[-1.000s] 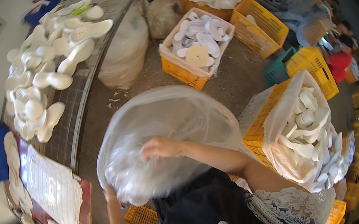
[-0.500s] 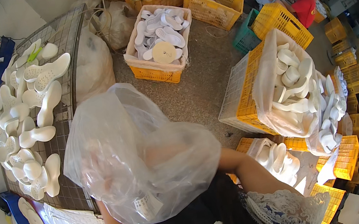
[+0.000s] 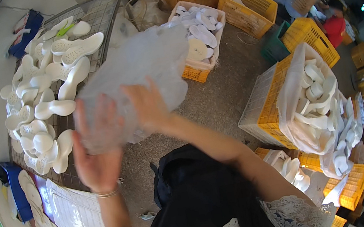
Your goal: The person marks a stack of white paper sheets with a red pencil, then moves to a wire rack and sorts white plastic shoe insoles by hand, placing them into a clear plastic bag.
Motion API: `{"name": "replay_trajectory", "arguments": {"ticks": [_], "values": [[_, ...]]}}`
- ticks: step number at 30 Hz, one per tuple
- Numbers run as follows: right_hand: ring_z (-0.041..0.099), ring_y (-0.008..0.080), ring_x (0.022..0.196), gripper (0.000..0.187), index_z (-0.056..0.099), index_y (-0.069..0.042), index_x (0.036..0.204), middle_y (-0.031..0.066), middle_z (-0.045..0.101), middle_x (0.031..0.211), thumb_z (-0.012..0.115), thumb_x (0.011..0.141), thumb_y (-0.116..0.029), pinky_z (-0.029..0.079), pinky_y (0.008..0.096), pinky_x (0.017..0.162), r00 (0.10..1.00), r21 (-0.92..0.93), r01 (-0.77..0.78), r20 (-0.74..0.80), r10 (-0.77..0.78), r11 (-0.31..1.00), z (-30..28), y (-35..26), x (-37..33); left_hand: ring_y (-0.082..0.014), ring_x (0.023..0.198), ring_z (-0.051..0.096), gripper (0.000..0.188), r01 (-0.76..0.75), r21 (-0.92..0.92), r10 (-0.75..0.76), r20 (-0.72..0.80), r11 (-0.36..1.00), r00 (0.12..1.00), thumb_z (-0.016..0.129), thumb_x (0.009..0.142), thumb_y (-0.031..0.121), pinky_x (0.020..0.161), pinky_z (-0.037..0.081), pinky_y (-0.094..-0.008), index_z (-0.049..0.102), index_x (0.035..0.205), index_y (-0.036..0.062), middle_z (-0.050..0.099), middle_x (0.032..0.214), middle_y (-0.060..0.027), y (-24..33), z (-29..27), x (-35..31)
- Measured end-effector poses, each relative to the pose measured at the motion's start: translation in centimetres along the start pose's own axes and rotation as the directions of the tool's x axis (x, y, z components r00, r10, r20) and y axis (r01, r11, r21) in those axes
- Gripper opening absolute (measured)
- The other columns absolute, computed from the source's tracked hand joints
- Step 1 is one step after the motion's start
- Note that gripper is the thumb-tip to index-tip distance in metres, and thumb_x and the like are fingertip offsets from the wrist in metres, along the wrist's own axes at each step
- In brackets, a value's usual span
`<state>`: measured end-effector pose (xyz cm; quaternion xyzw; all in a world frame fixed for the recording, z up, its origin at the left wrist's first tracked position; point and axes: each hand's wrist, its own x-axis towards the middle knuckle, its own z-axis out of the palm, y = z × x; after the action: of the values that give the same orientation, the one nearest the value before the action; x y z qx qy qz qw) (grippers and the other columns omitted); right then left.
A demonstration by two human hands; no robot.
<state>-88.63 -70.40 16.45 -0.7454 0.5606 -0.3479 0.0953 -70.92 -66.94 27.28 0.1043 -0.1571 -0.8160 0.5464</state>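
A clear plastic bag (image 3: pixel 148 54) spreads out ahead of me at an angle, blurred by motion, between the wire-mesh table and the crate of white soles. My left hand (image 3: pixel 98 151) is raised at the bag's near left edge, palm showing and fingers spread, with the film across its fingertips. Against the near side of the bag lies my right hand (image 3: pixel 148 107), its fingers apart and smeared by motion. Neither hand has visibly closed on the film. White shoe soles (image 3: pixel 53 107) lie heaped on the mesh table (image 3: pixel 99 19) to the left.
A lined yellow crate of white soles (image 3: pixel 197 73) stands ahead. To the right are stacked crates (image 3: pixel 270 110) with white pieces in a liner bag (image 3: pixel 286 101). An open yellow crate (image 3: pixel 248 8) sits farther back. A person in red (image 3: pixel 334 30) is at the far right.
The bag has moved up and away from my body and flattened out. Both hands, formerly behind or inside its film, now show plainly. My view has shifted slightly left.
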Motion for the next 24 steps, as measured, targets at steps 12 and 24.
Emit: {"name": "replay_trajectory", "arguments": {"ticks": [12, 24], "values": [[0.061, 0.0312, 0.094, 0.016, 0.061, -0.002, 0.101, 0.0145, 0.063, 0.094, 0.054, 0.092, -0.012, 0.046, 0.0424, 0.082, 0.732, 0.174, -0.072, -0.660, 0.171, 0.982, -12.7, 18.3, 1.0, -0.0270, 0.118, 0.053, 0.053, -0.311, 0.564, 0.603, -0.460, 0.765, 0.652, 0.049, 0.100, 0.035, 0.101, 0.046, -0.0485, 0.039, 0.141, 0.0031, 0.050, 0.136, -0.0160, 4.5, -18.5, -5.7], [0.068, 0.0341, 0.083, 0.034, 0.067, -0.009, 0.109, 0.0179, 0.070, 0.089, 0.064, 0.075, -0.010, 0.053, 0.0438, 0.072, 0.924, 0.299, -0.142, 0.383, 0.017, 0.944, -2.6, 7.5, -10.5, -0.0384, 0.132, 0.037, 0.123, 0.143, 0.954, 0.089, -0.123, -0.264, 0.988, 0.084, 0.065, 0.017, 0.109, 0.032, -0.0427, 0.000, 0.154, 0.0072, 0.034, 0.146, -0.0243, -10.9, -12.7, -7.5]]}}
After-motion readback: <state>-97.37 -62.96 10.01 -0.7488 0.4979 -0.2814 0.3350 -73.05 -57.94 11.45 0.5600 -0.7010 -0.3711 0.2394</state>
